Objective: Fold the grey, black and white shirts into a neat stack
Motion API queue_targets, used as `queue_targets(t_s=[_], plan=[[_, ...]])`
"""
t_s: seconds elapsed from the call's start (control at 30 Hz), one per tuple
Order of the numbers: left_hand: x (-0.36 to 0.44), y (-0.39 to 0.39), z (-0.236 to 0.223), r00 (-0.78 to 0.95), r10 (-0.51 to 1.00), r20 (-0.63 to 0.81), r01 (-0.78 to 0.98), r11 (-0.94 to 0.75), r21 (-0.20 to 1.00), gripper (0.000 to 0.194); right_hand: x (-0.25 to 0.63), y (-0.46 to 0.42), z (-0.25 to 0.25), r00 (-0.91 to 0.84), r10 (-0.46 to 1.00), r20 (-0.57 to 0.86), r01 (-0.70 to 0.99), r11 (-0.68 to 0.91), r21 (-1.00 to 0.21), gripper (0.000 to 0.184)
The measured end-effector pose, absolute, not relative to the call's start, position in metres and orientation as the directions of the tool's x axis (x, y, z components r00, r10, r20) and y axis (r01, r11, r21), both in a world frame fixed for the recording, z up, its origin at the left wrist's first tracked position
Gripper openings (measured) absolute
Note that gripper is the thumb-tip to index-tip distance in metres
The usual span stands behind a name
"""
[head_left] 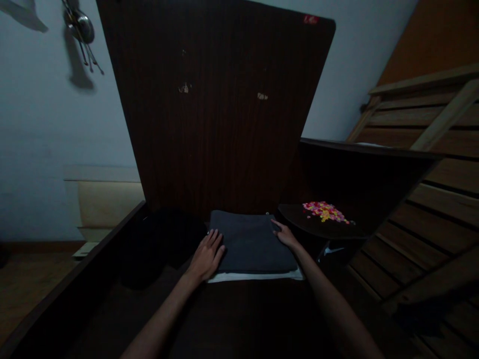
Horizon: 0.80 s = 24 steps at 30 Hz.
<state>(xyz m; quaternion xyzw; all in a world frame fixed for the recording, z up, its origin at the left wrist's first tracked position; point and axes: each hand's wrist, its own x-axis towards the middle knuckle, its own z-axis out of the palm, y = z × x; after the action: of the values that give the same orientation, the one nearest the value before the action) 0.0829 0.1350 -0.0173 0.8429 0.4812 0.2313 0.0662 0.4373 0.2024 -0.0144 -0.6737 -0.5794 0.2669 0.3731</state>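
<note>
A folded dark grey cloth lies flat in front of me, squared into a rectangle. Under its near edge shows a strip of a white folded cloth. My left hand rests on the left side of the grey cloth, fingers spread and pointing away from me. At the far right edge, my right hand touches the cloth with its index finger stretched out along it. The remaining right fingers are partly hidden. Neither hand appears to grip anything.
A dark bundle sits left of the cloths, its details lost in shadow. Behind rises a tall dark wooden panel. On the right, a rounded shelf bears a pile of colourful small pieces, beside wooden slats.
</note>
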Motion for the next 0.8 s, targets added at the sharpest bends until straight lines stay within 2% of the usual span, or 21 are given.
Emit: queue_targets(t_s=[0.1, 0.2, 0.27, 0.33, 0.43, 0.53, 0.6, 0.67, 0.8], plan=[[0.085, 0.148, -0.029, 0.361, 0.912, 0.196, 0.828, -0.410, 0.383, 0.058, 0.427, 0.192, -0.013, 0.215, 0.962, 0.168, 0.838, -0.094, -0.538, 0.049], [0.085, 0.154, -0.035, 0.327, 0.934, 0.145, 0.797, -0.355, 0.488, 0.058, 0.414, 0.178, -0.010, 0.227, 0.954, 0.196, 0.943, -0.165, -0.290, 0.039], [0.082, 0.159, -0.033, 0.254, 0.950, 0.182, 0.746, -0.312, 0.588, 0.054, 0.407, 0.171, -0.008, 0.241, 0.952, 0.189, 0.957, -0.202, -0.206, 0.037], [0.079, 0.166, -0.028, 0.127, 0.970, 0.207, 0.668, -0.238, 0.705, 0.048, 0.406, 0.167, -0.004, 0.271, 0.945, 0.186, 0.954, -0.237, -0.186, 0.038], [0.075, 0.177, -0.020, -0.058, 0.991, 0.118, 0.491, -0.075, 0.868, 0.046, 0.414, 0.168, -0.001, 0.320, 0.935, 0.154, 0.924, -0.272, -0.269, 0.040], [0.073, 0.187, -0.014, -0.155, 0.980, -0.123, 0.196, 0.152, 0.969, 0.047, 0.429, 0.174, -0.002, 0.377, 0.924, 0.060, 0.825, -0.306, -0.475, 0.032], [0.073, 0.191, -0.009, -0.109, 0.961, -0.254, -0.024, 0.252, 0.967, 0.044, 0.438, 0.178, -0.005, 0.405, 0.913, -0.047, 0.676, -0.333, -0.657, 0.023], [0.074, 0.193, -0.004, 0.004, 0.950, -0.312, -0.143, 0.309, 0.940, 0.037, 0.443, 0.180, -0.008, 0.391, 0.909, -0.148, 0.511, -0.348, -0.786, 0.024], [0.077, 0.195, 0.003, 0.240, 0.890, -0.388, -0.182, 0.433, 0.883, 0.031, 0.445, 0.183, -0.009, 0.340, 0.910, -0.236, 0.379, -0.362, -0.852, 0.028]])
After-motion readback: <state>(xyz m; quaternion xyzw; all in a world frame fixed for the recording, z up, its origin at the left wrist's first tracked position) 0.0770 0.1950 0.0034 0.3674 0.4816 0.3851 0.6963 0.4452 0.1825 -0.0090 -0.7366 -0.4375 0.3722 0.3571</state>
